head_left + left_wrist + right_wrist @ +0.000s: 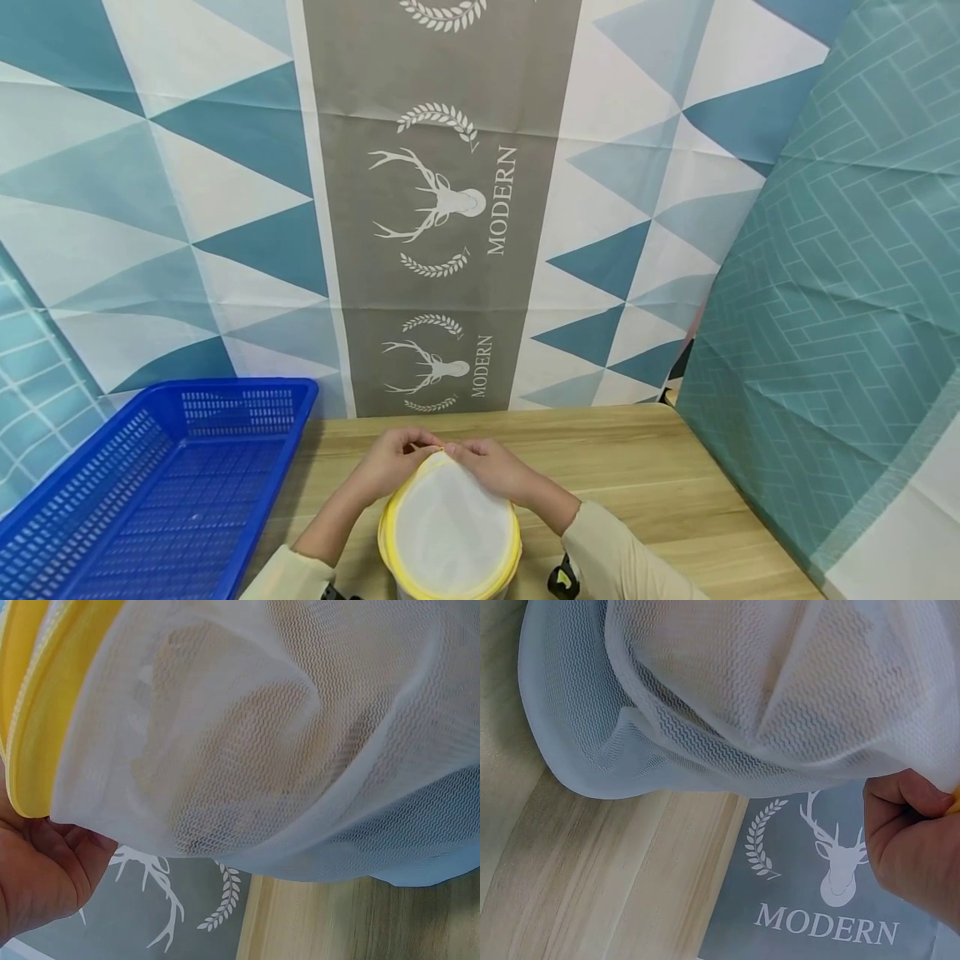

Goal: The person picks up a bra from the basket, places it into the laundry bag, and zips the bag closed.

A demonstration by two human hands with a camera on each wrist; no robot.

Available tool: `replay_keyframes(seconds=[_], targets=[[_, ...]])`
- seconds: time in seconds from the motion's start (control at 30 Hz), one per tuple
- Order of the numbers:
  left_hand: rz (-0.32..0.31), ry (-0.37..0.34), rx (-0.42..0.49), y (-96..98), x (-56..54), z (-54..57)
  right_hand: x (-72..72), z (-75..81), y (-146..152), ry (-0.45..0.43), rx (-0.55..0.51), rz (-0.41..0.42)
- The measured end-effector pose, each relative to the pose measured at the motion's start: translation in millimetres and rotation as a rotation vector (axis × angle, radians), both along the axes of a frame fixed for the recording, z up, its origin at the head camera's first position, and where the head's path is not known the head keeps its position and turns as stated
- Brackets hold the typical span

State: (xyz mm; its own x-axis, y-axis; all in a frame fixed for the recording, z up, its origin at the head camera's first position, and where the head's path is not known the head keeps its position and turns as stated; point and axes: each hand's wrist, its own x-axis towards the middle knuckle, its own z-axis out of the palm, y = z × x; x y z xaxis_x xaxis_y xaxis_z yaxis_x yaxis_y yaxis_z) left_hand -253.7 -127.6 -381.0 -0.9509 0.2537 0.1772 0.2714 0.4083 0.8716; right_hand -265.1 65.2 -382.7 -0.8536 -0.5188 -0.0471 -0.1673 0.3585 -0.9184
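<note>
- Now, far left, a blue basket [183, 508] sits beside the action, its slatted walls on show!
- Next along, the left hand [393, 467] pinches the far tip of the yellow edging [387, 533].
- Centre stage, the white mesh bag [453, 521] stands on the wooden table [615, 467], its pale top facing up, between both forearms.
- Just right, the right hand [495, 472] pinches that same tip, thumb near the left hand's fingers.
- Far right, teal patterned cloth [847, 275] hangs alongside the table.
</note>
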Motion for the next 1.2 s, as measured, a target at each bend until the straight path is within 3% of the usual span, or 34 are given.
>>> replay_keyframes(seconds=[0.77, 1.2], targets=[[-0.006, 0.018, 0.017, -3.7, 4.4, -2.1, 2.4, -1.7, 0.7, -0.029, -0.038, -0.009], [0.049, 0.014, -0.004, -4.7, 5.5, -5.5, 1.5, -3.6, 4.3, -0.033, -0.053, -0.036]])
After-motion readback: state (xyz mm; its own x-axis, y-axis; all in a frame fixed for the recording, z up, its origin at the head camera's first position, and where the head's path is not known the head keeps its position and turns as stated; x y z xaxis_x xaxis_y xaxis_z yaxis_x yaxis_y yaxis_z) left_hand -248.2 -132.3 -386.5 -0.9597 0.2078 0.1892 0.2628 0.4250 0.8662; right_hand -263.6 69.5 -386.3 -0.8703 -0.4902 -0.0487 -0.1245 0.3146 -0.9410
